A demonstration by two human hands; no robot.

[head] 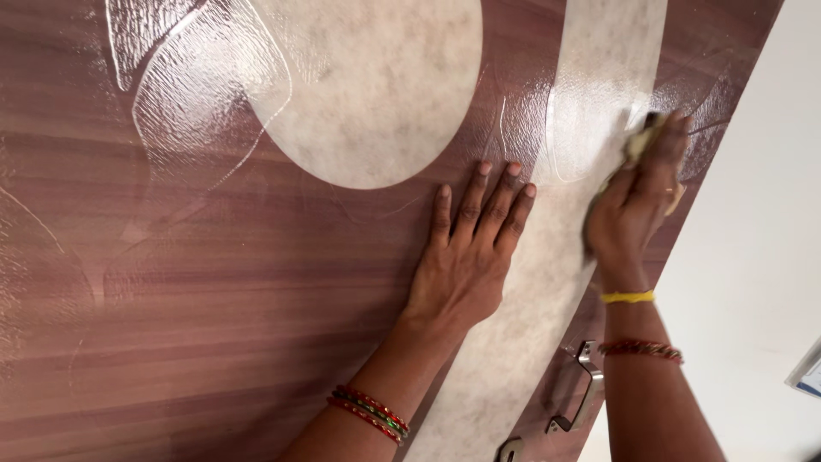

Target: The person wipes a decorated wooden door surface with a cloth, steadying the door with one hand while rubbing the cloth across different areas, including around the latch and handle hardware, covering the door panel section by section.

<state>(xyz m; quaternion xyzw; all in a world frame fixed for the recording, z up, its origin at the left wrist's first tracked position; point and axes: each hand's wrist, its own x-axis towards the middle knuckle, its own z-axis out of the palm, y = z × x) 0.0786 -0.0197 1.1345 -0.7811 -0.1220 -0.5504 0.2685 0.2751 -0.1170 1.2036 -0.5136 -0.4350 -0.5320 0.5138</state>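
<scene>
Far left: brown wood-grain door [214,282], glossy, wet smear marks top left. Pale marbled round inlay [376,94] top centre, curved lower edge just above the fingertips of the left hand.

Centre: left hand [466,257] flat on door, palm down, fully open, fingers together and pointing up, slightly right. Holding nothing, just pressed on the surface at the boundary between the brown grain and the pale stripe. Red-green bangles [369,413] on that wrist.

Pale marbled stripe [547,257] runs long axis from bottom centre up to top right, leaning right; wet sheen on its upper part.

Right: right hand [637,210] closed around a yellowish cloth [637,145], fingers curled over it, pressing it to the door near the stripe's right edge, close to the door edge. Cloth mostly hidden under fingers; visible bits at the fingertips and by the heel of the hand, so long axis roughly along the hand, pointing up-right. Motion blur on the hand. Yellow band [627,297] and red beaded bracelet [640,348] on that wrist.

Bottom right: metal pull handle [581,387] on door, long axis parallel to the door edge, just left of the right forearm. Second metal fitting [510,448] below it, partly cut off.

Far right: white wall [753,257].
</scene>
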